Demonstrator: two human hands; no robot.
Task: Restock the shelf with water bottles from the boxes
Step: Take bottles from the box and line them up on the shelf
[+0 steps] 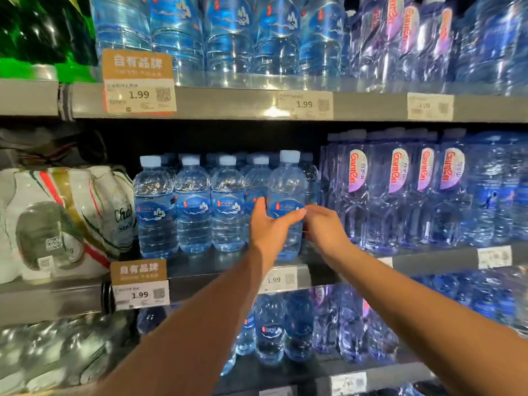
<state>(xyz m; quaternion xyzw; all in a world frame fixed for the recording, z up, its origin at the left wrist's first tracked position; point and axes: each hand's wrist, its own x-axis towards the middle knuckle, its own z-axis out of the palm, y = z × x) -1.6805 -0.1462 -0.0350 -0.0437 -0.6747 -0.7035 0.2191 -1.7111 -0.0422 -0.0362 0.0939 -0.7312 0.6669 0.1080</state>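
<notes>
Placing one bottle at the front of the middle shelf.
Left hand [268, 227] and right hand [324, 227] are both grasping the bottle [286, 184], fingers curling round its label, at the shelf [194, 278] edge, just right of four front-row bottles [193, 207]. Advising: keeping it upright, label facing outward, level with the row.

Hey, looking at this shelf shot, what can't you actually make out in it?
Head view only:
- The boxes: outside the frame.
- Label of the water bottle: partly covered by the left hand.
- Grip of the right hand: its fingertips lie behind the bottle.
- The price tag at far right: blurred, digits unreadable.
- The rear bottle rows: hidden by the front row and shadow.
</notes>
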